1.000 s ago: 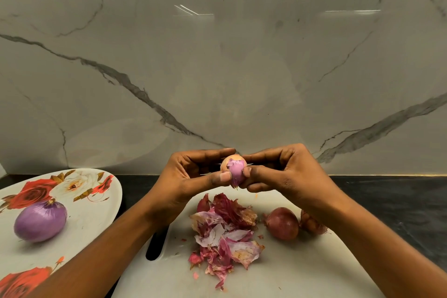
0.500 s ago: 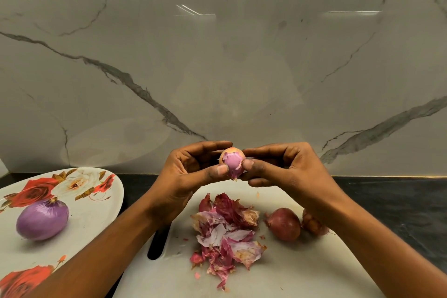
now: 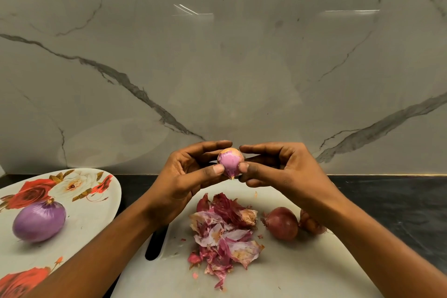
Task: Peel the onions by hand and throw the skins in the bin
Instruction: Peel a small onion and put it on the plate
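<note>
Fingers of left hand (image 3: 186,176) and right hand (image 3: 278,167) pinch the small onion (image 3: 231,161) (half-peeled); best lift the papery edge near its tip, dropping scraps onto the skin pile (image 3: 225,232).

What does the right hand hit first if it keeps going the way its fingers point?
The small onion, which the right hand already pinches. Its fingers point leftward; beyond the onion is the left hand, gripping the other side. Depth looks matched, though one view can't confirm.

You pinch a small half-peeled onion (image 3: 231,161), pink flesh showing. Below it lies a heap of purple skins (image 3: 223,232). Two unpeeled red onions (image 3: 283,223) lie just right; a peeled onion (image 3: 39,221) lies far left.
</note>
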A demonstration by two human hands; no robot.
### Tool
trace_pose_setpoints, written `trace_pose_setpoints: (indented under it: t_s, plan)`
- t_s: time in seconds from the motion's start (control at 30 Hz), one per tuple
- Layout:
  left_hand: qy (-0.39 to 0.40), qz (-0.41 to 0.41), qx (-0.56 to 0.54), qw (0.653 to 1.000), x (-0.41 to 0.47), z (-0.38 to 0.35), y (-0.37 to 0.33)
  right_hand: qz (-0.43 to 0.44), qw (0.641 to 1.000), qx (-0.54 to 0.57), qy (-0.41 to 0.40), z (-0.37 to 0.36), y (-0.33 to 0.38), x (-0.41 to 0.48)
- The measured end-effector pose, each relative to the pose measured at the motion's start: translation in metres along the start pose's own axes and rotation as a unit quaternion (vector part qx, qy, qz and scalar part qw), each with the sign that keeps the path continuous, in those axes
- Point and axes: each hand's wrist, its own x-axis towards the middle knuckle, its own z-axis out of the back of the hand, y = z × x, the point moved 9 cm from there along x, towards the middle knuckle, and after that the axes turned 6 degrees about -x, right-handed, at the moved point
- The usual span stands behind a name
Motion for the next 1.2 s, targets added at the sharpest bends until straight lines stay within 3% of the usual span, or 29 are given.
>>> trace_pose_setpoints:
  t_s: [0.43, 0.67, 0.93, 1.2]
  plan:
    - [-0.021, -0.002, 0.098, 0.995, -0.001, -0.001, -0.002, 0.046, 0.993, -0.11, -0.018, -0.001, 0.005, -0.005]
    - [0.001, 0.01, 0.051, 0.999, -0.003, -0.008, -0.002, 0.07, 0.989, -0.119, -0.055, 0.006, 0.008, -0.003]
    - [-0.04, 0.009, 0.04, 0.998, 0.0, 0.001, -0.001, 0.07, 0.995, -0.051, -0.042, 0.007, 0.009, -0.001]
    - [-0.069, -0.012, 0.079, 0.994, 0.0, 0.008, -0.003, 0.065, 0.991, -0.111, -0.036, 0.003, 0.008, -0.002]
